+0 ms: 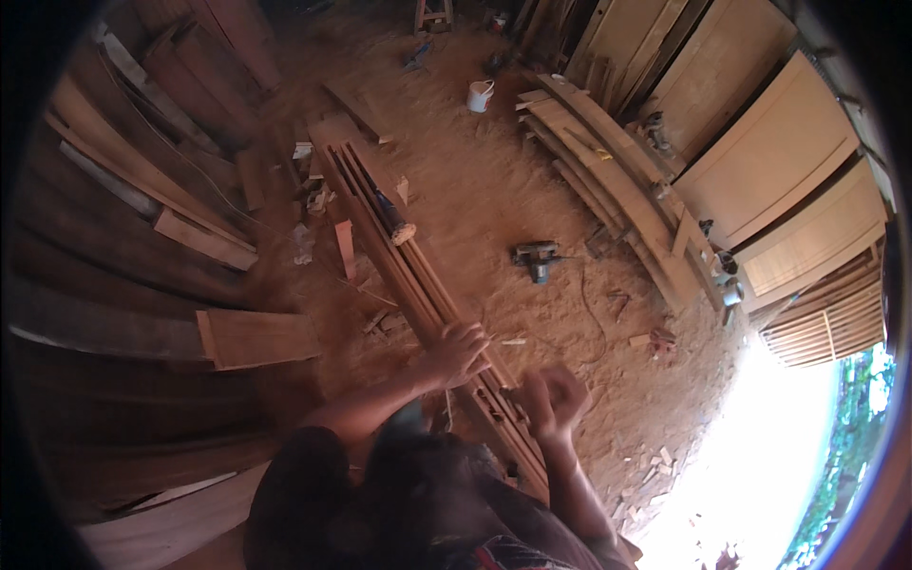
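Note:
Long reddish-brown wooden strips (425,285) lie side by side on a plank, running from the far left toward my body. My left hand (456,356) is closed over them, its fingers wrapped across the top near the middle. Beside their near end, my right hand (559,401) is raised and slightly blurred. Its fingers are curled in, and whatever they may hold is hidden. Notches or gaps (499,404) show in the wood between my two hands. Farther up the strips rests a tool with a dark shaft and a round, wood-coloured end (403,233).
A power tool (538,256) with a cord sits on the dusty floor to the right. Stacked boards (608,171) and leaning door panels (774,161) line the right side. A white bucket (480,95) stands at the back. Planks (256,339) fill the left; offcuts lie about.

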A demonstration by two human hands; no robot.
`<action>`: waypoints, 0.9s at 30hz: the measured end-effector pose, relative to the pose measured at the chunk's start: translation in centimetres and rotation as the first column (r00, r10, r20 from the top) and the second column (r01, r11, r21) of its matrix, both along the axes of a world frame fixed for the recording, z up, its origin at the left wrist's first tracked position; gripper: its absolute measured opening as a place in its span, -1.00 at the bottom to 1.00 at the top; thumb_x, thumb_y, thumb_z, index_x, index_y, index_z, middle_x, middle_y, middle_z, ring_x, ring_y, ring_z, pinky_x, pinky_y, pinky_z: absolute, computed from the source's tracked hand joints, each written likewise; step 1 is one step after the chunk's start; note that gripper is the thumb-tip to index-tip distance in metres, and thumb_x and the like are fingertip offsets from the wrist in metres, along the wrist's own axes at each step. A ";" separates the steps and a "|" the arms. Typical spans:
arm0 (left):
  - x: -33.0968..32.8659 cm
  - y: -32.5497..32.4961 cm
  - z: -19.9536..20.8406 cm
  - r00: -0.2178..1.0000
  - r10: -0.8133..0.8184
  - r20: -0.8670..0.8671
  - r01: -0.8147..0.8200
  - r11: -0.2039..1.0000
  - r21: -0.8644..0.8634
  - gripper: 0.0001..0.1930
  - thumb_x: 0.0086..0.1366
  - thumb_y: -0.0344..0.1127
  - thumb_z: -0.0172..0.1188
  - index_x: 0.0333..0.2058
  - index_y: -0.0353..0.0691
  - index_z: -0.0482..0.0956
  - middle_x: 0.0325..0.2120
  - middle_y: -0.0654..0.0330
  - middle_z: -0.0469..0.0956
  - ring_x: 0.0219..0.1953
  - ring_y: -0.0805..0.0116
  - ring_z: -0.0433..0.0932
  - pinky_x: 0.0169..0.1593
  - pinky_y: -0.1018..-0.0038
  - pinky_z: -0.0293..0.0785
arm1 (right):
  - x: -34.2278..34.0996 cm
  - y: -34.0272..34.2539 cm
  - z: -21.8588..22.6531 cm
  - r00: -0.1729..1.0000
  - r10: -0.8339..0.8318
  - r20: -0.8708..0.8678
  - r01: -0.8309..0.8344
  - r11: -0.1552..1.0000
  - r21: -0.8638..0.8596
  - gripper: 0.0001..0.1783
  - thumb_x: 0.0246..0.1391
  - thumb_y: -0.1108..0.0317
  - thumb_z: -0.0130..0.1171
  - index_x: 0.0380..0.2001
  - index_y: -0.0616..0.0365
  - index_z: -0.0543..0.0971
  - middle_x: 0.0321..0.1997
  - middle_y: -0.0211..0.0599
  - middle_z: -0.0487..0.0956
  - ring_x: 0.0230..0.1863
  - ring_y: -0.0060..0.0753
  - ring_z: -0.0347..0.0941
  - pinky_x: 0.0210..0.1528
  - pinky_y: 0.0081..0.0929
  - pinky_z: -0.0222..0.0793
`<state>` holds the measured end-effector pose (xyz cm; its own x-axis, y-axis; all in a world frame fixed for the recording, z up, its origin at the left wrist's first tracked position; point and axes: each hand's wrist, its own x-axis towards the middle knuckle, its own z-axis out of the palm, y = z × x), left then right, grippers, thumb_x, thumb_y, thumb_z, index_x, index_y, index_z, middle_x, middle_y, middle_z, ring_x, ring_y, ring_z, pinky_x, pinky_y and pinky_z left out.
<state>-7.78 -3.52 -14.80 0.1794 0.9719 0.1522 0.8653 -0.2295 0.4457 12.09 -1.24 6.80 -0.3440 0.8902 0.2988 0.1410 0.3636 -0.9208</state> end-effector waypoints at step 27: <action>-1.0 -0.2 -0.4 1.000 -0.001 -0.004 0.001 1.000 0.016 -0.41 0.59 0.15 -0.03 0.35 -0.15 0.35 0.32 0.07 0.31 0.50 0.12 0.13 0.49 -0.07 -0.05 | 4.5 -0.1 3.9 0.982 -0.101 -0.159 0.059 0.967 -0.249 -0.68 0.34 0.38 0.19 -0.54 0.22 0.53 -0.70 -0.26 0.54 -0.75 -0.65 0.30 -0.68 -0.61 0.13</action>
